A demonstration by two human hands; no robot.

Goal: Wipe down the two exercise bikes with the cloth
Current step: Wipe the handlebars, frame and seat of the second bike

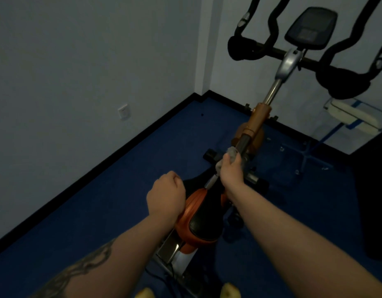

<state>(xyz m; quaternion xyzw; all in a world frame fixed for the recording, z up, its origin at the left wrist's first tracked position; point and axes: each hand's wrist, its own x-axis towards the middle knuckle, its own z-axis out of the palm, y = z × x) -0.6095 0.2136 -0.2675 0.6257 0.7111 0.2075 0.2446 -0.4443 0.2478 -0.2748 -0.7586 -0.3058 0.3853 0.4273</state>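
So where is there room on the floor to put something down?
The blue floor left of the bike's seat, up to the black skirting, is bare. So is the corner patch near the wall socket. It is crowded on the right, where a clear container stands, and around the frame where the right hand holds the cloth.

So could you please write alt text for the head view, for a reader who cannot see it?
The right hand grips a cloth round the frame bar of an orange exercise bike. The left hand, a fist, rests by the saddle. Blue floor, white walls.
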